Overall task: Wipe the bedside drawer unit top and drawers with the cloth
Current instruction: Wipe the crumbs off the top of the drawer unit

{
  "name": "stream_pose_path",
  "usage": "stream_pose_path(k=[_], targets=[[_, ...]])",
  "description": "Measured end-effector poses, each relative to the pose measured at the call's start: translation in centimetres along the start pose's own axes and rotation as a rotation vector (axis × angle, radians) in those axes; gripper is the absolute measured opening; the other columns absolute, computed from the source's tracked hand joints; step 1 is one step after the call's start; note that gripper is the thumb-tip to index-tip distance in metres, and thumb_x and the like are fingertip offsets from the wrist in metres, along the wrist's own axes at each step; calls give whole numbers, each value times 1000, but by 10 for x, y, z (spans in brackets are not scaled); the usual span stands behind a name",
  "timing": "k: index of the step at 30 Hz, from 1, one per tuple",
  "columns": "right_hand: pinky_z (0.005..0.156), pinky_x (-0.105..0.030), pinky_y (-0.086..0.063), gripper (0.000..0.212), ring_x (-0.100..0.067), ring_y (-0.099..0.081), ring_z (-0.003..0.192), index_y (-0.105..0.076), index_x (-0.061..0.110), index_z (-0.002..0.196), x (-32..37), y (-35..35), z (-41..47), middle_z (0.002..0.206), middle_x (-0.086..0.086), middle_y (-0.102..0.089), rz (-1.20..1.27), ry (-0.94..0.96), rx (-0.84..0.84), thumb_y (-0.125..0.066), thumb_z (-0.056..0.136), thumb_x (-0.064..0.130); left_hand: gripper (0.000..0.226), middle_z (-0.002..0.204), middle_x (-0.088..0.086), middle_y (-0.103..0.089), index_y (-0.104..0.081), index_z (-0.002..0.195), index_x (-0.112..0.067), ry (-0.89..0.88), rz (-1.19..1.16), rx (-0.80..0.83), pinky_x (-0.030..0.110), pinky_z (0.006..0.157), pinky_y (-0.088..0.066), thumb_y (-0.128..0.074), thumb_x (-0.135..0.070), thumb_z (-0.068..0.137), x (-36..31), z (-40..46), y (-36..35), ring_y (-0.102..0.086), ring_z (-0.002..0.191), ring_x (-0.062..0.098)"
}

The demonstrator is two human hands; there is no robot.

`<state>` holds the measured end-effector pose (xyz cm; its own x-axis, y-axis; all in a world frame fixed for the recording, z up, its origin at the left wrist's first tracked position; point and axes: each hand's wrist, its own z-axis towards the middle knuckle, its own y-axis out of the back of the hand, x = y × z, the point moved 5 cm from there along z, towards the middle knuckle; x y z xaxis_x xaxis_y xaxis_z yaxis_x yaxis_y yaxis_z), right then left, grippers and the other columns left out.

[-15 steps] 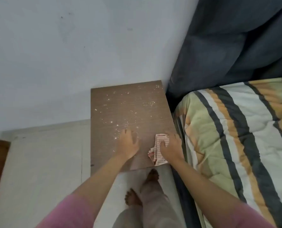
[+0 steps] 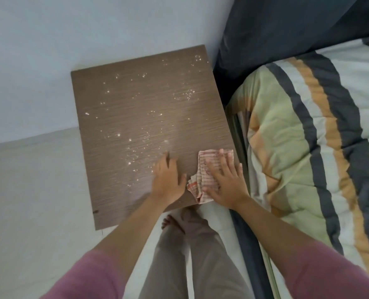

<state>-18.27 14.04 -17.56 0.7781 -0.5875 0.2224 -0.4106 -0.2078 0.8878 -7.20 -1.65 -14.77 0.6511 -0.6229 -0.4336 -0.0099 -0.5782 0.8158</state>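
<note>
The right hand presses flat, fingers spread, on a crumpled red-striped cloth at the near right corner of the drawer unit top, a wood-grain brown rectangle speckled with pale crumbs. The left hand lies open and empty on the bare grain just beside the cloth.

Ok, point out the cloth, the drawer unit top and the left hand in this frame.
cloth (image 2: 203, 165), head view, on its striped upper part beside the fingers.
drawer unit top (image 2: 136, 108), head view, on bare wood among the white specks.
left hand (image 2: 167, 180), head view, on the back of the hand.
</note>
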Motion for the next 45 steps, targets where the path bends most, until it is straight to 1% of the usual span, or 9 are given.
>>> stream_pose_path(k=[3,8,14,21,26,32,36,40,45], targets=[[109,-57,-3,69,-40,8,142,-8,37,149,4,-9,6,158,-6,5,33,36,-39,-35,89,59,62,151,18,-15,-30,136,-9,-31,46,1,52,115,-14,-54,-35,85,3,5,-8,-13,139,35],[110,-57,-17,57,-30,-8,142,-33,20,144,13,-11,17,153,-2,-17,314,11,-121,-35,89,35,60,152,16,-12,-30,136,-10,-42,44,-20,48,113,-9,-53,-35,86,15,11,-8,-12,139,36],[102,-32,-40,49,-25,-34,138,-42,18,140,20,30,28,149,-6,-35,630,-56,-383,-43,92,10,61,153,15,-14,-31,138,-8,-35,22,-59,51,115,-8,-53,-33,87,26,33,10,-11,141,32],[112,-23,-30,51,-23,-30,140,-37,12,142,17,93,84,145,-11,-41,754,-42,-566,-47,93,-1,69,156,12,-8,-20,143,-6,-22,97,-219,47,109,1,-47,-40,89,37,122,51,-7,143,29],[114,-33,-26,49,-24,-24,142,-31,4,143,12,133,153,150,-16,-32,679,-27,-607,-39,95,2,73,156,10,5,-3,147,-9,56,233,-238,51,109,4,-28,-51,92,54,186,69,2,144,26],[98,6,-11,53,-18,-20,140,-28,4,145,8,166,235,154,-16,-23,607,-19,-635,-39,93,-4,74,157,7,4,-2,147,-12,57,244,-240,46,113,2,-27,-54,91,59,197,67,4,144,23],[111,-35,-30,53,-34,-26,140,-35,9,142,8,167,288,152,-18,-28,522,42,-621,-39,91,-4,74,157,6,0,-7,146,-13,70,226,-239,46,115,-2,-32,-53,89,61,201,70,1,144,22],[112,-47,-29,47,-37,-20,141,-38,12,141,10,145,319,151,-21,-26,437,13,-428,-42,94,9,76,157,5,0,-7,147,-15,85,225,-208,47,115,-3,-32,-54,87,61,201,69,1,144,21],[108,-58,-26,43,-37,-29,137,-56,16,126,7,147,325,146,-18,-37,216,189,-453,-54,86,33,76,157,5,-2,-10,146,-14,103,220,-186,49,114,-6,-34,-55,86,62,202,70,-1,144,21]])
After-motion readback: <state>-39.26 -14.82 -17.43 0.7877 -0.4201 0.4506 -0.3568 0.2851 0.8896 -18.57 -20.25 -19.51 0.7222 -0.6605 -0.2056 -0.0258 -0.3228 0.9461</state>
